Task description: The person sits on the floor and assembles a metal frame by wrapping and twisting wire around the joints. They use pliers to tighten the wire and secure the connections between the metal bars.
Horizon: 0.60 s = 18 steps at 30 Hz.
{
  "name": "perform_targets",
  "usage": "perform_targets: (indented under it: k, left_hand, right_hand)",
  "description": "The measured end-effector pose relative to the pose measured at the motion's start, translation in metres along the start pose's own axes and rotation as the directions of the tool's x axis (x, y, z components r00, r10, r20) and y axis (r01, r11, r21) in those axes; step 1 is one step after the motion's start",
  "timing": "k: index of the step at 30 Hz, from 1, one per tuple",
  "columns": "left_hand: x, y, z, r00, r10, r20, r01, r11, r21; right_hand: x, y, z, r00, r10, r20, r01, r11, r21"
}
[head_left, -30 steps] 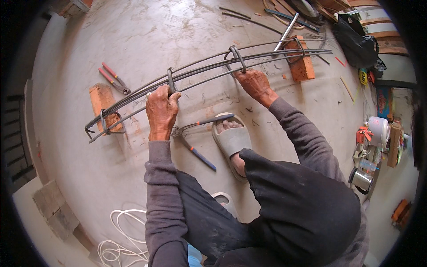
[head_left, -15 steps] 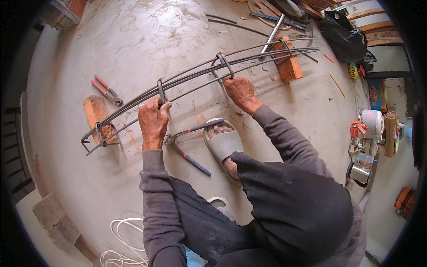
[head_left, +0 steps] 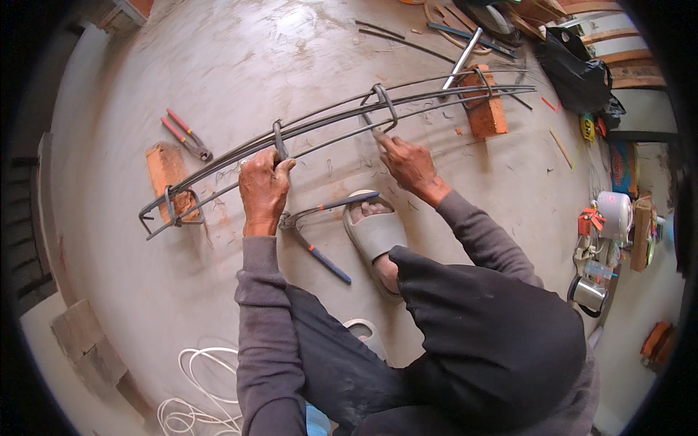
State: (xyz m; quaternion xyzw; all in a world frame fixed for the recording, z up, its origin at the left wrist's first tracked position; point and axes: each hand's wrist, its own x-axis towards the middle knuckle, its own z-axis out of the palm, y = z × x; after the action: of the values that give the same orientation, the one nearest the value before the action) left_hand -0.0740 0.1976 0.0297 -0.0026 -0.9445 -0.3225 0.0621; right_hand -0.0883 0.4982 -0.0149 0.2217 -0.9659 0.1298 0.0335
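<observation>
The rods (head_left: 323, 122) look dull metal, the bricks (head_left: 491, 120) rough, the bag (head_left: 574, 71) glossy plastic.

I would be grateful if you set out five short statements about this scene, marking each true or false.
1. The bare left hand holds a dark bent-steel loop on the long frame of thin steel bars. True.
2. The frame rests on two blue plastic crates. False: it rests on orange-red bricks.
3. Metal pliers with red handles lie on the floor. True.
4. The bare right hand grips the metal pincers with blue-and-orange handles. False: they lie by the grey sandal; the right hand is near another steel loop.
5. A looped white cable lies at the lower left. True.
</observation>
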Motion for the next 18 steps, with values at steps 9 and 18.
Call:
perform_targets:
  k: [9,18]
  left_hand:
    - [0.002,-0.003,-0.008,0.996,-0.026,0.090,0.033,0.997,-0.074]
    - [0.001,-0.019,-0.012,0.975,0.059,0.214,-0.061,0.998,0.000]
  right_hand:
    - [0.012,-0.050,-0.023,0.999,-0.001,0.043,-0.024,0.817,0.576]
    - [0.027,-0.067,-0.024,0.970,-0.081,0.230,-0.092,0.752,0.653]
